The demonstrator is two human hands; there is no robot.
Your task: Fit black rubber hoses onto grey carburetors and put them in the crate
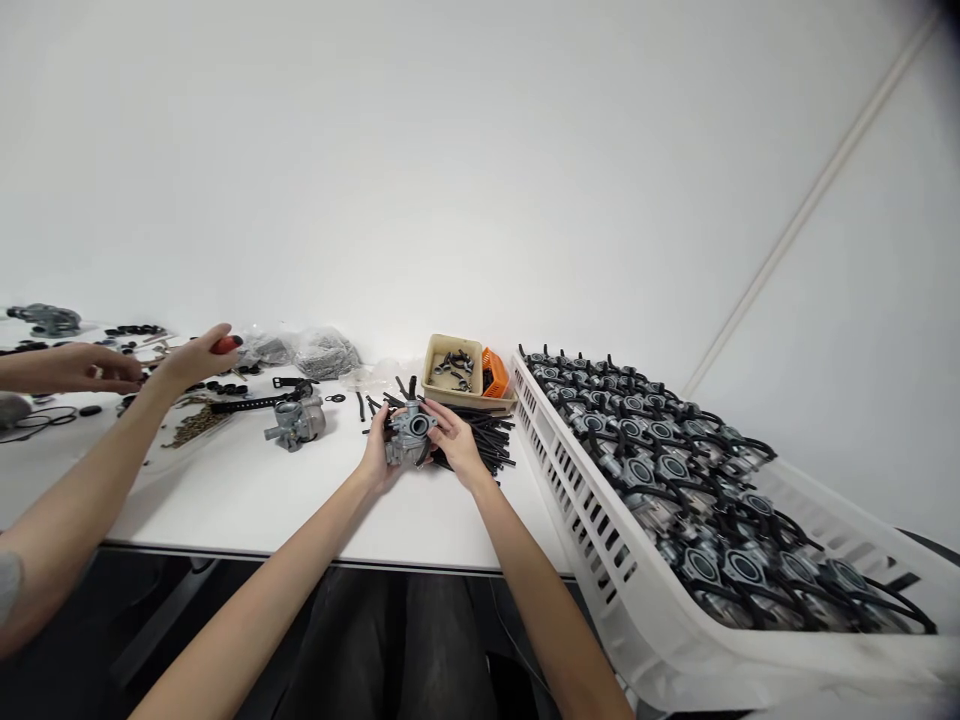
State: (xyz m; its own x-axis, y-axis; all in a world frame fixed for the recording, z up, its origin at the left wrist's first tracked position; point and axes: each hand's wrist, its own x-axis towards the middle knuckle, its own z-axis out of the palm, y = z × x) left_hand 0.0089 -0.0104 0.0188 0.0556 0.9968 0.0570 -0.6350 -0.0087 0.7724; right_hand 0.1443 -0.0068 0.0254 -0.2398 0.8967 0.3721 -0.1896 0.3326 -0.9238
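Between my two hands a grey metal carburetor (pixel 409 436) is held just above the white table, its round bore facing me. My left hand (pixel 376 447) wraps its left side. On the right side, the fingers of my right hand (pixel 454 440) press against the body near the top. Black rubber hoses (pixel 487 440) lie in a loose pile behind and right of the carburetor, partly hidden by my right hand. A second carburetor (pixel 297 420) rests on the table to the left of my hands.
A white crate (pixel 600 540) full of carburetors with black hoses stands at the right. Behind the hoses sit a beige tray (pixel 427 375) of small parts and an orange basket (pixel 493 372). At left, a co-worker's hand (pixel 196 358) holds a red-handled tool above brass parts (pixel 193 425).
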